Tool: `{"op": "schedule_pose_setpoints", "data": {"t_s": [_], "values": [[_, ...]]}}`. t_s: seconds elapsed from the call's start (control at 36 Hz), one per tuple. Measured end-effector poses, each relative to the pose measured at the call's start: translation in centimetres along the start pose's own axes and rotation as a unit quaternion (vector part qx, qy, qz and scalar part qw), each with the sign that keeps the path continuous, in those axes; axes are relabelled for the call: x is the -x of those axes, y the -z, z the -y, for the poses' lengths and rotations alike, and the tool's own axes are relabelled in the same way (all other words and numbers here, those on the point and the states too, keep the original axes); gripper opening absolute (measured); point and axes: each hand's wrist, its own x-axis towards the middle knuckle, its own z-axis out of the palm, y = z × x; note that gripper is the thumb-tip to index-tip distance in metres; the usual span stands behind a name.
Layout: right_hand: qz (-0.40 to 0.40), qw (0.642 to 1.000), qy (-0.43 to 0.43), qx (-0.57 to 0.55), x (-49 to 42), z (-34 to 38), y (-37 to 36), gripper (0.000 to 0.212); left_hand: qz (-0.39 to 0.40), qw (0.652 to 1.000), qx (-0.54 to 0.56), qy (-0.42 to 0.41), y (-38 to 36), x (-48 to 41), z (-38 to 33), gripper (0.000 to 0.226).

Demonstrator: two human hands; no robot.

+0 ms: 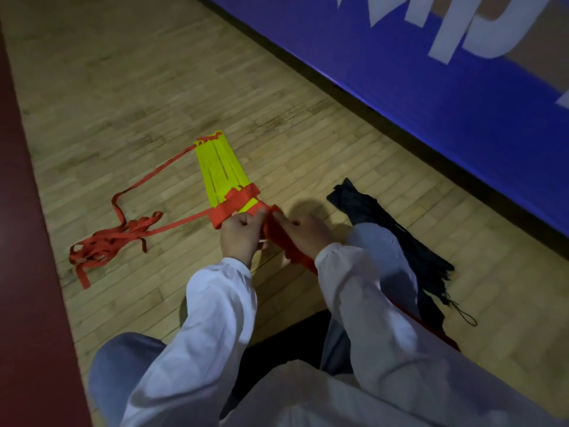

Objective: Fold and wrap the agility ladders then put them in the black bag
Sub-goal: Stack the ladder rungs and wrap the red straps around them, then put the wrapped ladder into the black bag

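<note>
Red strap [238, 203] in left hand [241, 235], right hand [304, 237]; banner lettering [448, 41] illegible.

Knee [377, 251] hides part of black bag [357, 201].

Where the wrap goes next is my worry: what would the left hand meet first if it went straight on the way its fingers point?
Probably the red strap wound round the near end of the yellow rung bundle; the left hand pinches it there, though depth is unclear.
</note>
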Motion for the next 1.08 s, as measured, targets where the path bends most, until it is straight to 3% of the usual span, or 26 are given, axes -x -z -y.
{"op": "schedule_pose_setpoints", "data": {"t_s": [0.22, 0.36, 0.5, 0.64, 0.72, 0.81, 0.89, 1.03, 1.08], "values": [[-0.123, 0.986, -0.045, -0.099, -0.2, -5.0, 8.4, 0.069, 0.15, 0.986, -0.048, -0.055, -9.9, 1.6, -4.7, 0.027], [-0.187, 0.973, -0.122, -0.062, 0.2, -12.2, 14.5, 0.065, 0.238, 0.961, -0.13, -0.051, -19.2, 1.7, -2.9, 0.018], [-0.169, 0.958, -0.188, -0.134, -0.8, -22.1, 16.9, 0.099, 0.354, 0.916, -0.187, 0.004, -27.6, 2.0, 1.2, 0.024], [-0.202, 0.928, -0.271, -0.158, -2.8, -31.7, 17.8, 0.064, 0.442, 0.863, -0.23, 0.083, -35.7, 0.5, 7.0, 0.024], [-0.177, 0.917, -0.315, -0.17, -4.3, -36.6, 17.5, 0.056, 0.469, 0.831, -0.294, 0.05, -38.9, -0.3, 10.0, 0.027], [-0.156, 0.906, -0.35, -0.18, -5.6, -40.6, 17.2, 0.054, 0.496, 0.797, -0.342, 0.039, -41.0, -0.9, 11.5, 0.012], [-0.153, 0.887, -0.387, -0.2, -7.0, -44.9, 16.3, 0.058, 0.502, 0.76, -0.412, 0.017, -43.4, -2.1, 13.4, 0.011], [-0.129, 0.84, -0.483, -0.212, -7.9, -51.7, 14.6, 0.075, 0.472, 0.738, -0.482, -0.008, -46.1, -4.5, 17.0, 0.006], [-0.142, 0.832, -0.493, -0.209, -7.8, -54.2, 13.7, 0.065, 0.468, 0.723, -0.507, -0.004, -46.8, -5.4, 18.6, 0.015]]}}
